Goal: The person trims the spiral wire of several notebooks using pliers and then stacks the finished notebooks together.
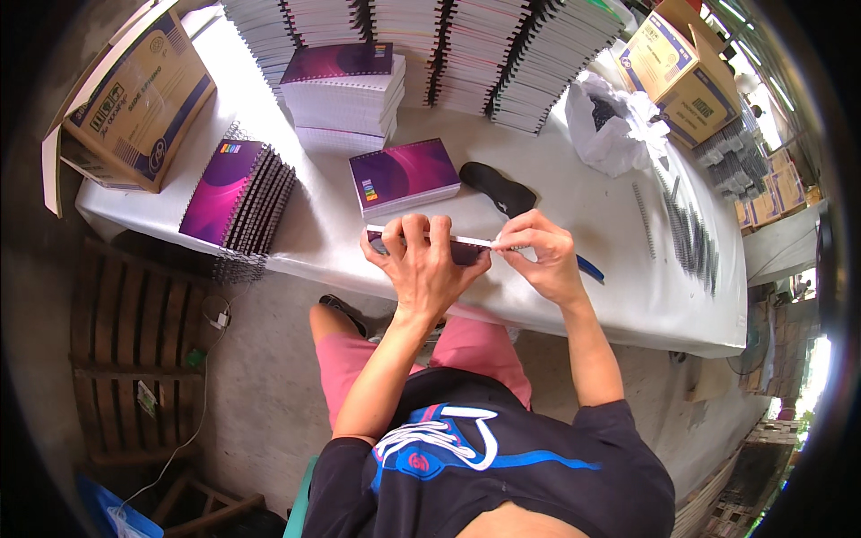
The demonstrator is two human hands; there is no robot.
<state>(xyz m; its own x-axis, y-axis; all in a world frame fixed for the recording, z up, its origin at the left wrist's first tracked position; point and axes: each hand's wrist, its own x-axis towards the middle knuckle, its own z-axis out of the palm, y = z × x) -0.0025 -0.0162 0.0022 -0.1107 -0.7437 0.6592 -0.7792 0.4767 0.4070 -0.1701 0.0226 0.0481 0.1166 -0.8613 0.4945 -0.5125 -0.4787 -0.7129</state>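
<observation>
My left hand (421,260) grips a purple-covered notebook (466,251) held on edge above the table's near side, fingers wrapped over its top. My right hand (541,254) pinches the notebook's right end, at the white page edge. A blue-handled tool (589,267) lies on the white table (628,296) just beyond my right hand. A black pouch-like object (496,187) rests behind the notebook. Another purple notebook (404,176) lies flat further back.
A fanned pile of bound purple notebooks (238,199) sits at the left. Tall stacks of unbound pads (430,45) line the back. Cardboard boxes (134,99) (682,67), a white plastic bag (614,125) and black spiral coils (691,233) lie around. A wooden pallet (134,359) stands on the floor.
</observation>
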